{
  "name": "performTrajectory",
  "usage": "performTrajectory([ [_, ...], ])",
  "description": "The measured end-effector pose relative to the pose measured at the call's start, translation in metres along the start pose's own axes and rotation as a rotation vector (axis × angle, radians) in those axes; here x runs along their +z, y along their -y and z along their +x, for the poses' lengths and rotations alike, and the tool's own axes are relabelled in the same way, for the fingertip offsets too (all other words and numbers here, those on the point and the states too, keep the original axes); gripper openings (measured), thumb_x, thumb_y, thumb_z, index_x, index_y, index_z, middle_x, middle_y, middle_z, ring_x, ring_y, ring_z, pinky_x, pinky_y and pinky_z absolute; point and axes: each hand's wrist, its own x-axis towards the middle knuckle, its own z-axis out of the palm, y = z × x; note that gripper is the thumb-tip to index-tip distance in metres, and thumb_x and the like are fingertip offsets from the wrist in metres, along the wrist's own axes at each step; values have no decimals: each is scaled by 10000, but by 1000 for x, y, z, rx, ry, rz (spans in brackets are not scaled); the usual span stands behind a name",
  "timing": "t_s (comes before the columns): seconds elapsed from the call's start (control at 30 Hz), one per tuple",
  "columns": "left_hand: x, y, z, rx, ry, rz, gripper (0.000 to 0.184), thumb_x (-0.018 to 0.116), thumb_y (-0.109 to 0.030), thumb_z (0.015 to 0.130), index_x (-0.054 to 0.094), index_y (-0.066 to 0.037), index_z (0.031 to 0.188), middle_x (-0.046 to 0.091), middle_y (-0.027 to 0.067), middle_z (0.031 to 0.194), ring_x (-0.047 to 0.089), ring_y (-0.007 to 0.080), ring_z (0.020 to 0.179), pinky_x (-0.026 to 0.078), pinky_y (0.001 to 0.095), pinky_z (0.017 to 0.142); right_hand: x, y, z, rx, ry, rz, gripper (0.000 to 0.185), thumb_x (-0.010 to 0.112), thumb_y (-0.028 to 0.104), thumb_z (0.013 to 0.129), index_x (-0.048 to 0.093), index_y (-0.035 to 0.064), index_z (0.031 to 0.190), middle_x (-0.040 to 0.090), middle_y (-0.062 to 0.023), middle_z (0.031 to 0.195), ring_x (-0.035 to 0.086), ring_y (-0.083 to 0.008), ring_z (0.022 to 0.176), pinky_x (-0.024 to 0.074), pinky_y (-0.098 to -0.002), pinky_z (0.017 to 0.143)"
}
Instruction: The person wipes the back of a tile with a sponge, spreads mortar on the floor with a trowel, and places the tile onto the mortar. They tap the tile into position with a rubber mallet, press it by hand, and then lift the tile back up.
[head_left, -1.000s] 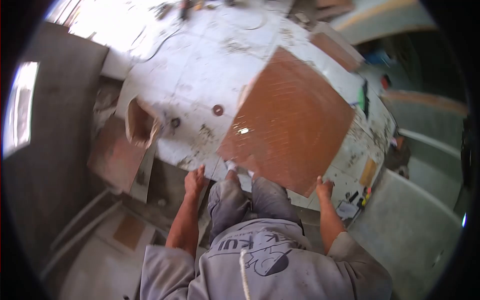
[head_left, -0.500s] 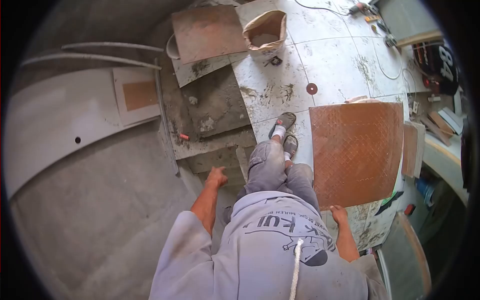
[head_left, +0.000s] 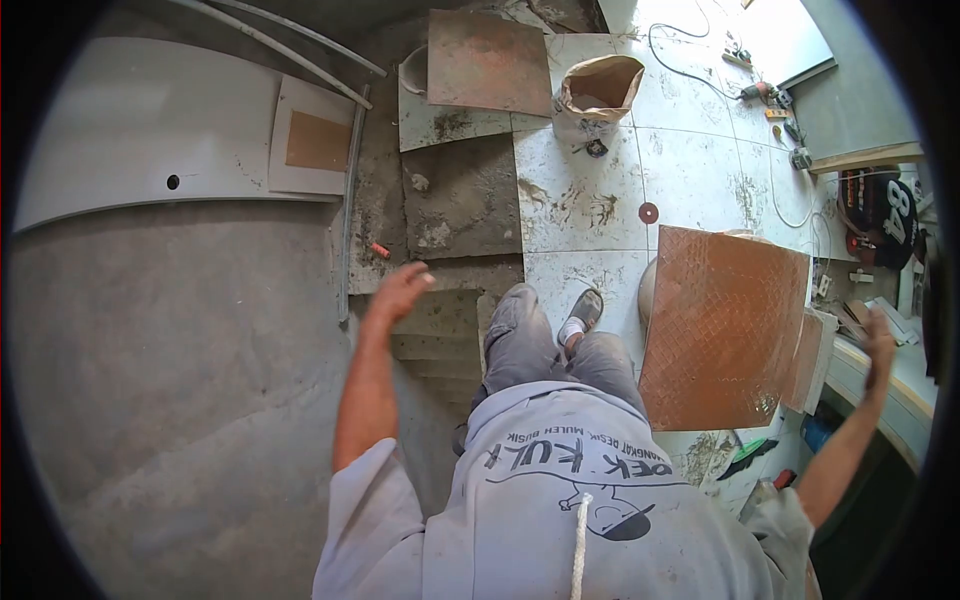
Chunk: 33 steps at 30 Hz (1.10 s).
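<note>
A large reddish-brown tile point(head_left: 725, 330) with a grid-patterned face leans at the right of my legs, over the white tiled floor point(head_left: 690, 165). Beyond its right edge my right hand point(head_left: 878, 345) is raised, fingers apart and holding nothing. My left hand point(head_left: 403, 288) hangs over the broken concrete edge at the left, empty, with its fingers loosely extended. A small red cylinder point(head_left: 380, 250) lies on the concrete near that hand. Neither hand touches the tile.
An open paper sack point(head_left: 600, 95) stands on the floor beside another brown tile point(head_left: 490, 62). A reddish disc point(head_left: 648, 213) lies ahead. Farther right are a power tool point(head_left: 757, 91), cables and a dark cloth marked 84 point(head_left: 897, 212). Steps descend at the left.
My right hand has moved away from the brown tile's lower edge, out to the right and up. My left hand has risen slightly. The view has turned left since a second ago.
</note>
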Motion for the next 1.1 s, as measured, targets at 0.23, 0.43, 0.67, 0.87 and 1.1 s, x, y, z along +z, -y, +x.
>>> performTrajectory([
  [0.23, -162, -25, -63, 67, -490, -180, 447, 594, -293, 870, 526, -31, 1226, 612, 62, 964, 605, 130, 773, 480, 248, 695, -155, 242, -52, -497, -269, 211, 493, 483, 343, 928, 463, -34, 1243, 540, -222, 1181, 560, -316, 1055, 487, -411, 851],
  [0.43, -135, 165, 2, -151, -348, -244, 432, 587, -337, 864, 557, -44, 1180, 625, 40, 893, 610, 142, 666, 487, 277, 622, -83, 379, -81, 77, -334, 155, 432, 458, 276, 948, 477, -52, 1228, 560, -197, 1157, 570, -317, 1026, 474, -387, 863],
  [0.67, -88, 186, 3, -376, 291, 58, 516, 616, -345, 830, 517, -33, 1228, 641, 113, 913, 629, 172, 708, 484, 310, 697, -1, 354, -88, 344, 52, 146, 464, 465, 347, 937, 459, 73, 1312, 512, -116, 1257, 479, -203, 1150, 345, -333, 990],
  [0.87, -191, 161, 74, -392, 48, -43, 409, 601, -320, 839, 598, 15, 1073, 646, 129, 844, 627, 174, 624, 472, 286, 474, 88, 371, -81, 314, 119, 350, 464, 498, 317, 927, 459, 46, 1303, 531, -117, 1222, 506, -187, 1076, 374, -314, 941],
  [1.1, -237, 24, 133, 10, 51, 307, 254, 565, -215, 839, 631, 30, 826, 616, 101, 616, 597, 163, 504, 443, 286, 406, 33, 393, -169, 437, -55, 322, 431, 488, 309, 933, 476, 72, 1293, 541, -91, 1203, 530, -169, 1037, 383, -293, 939],
])
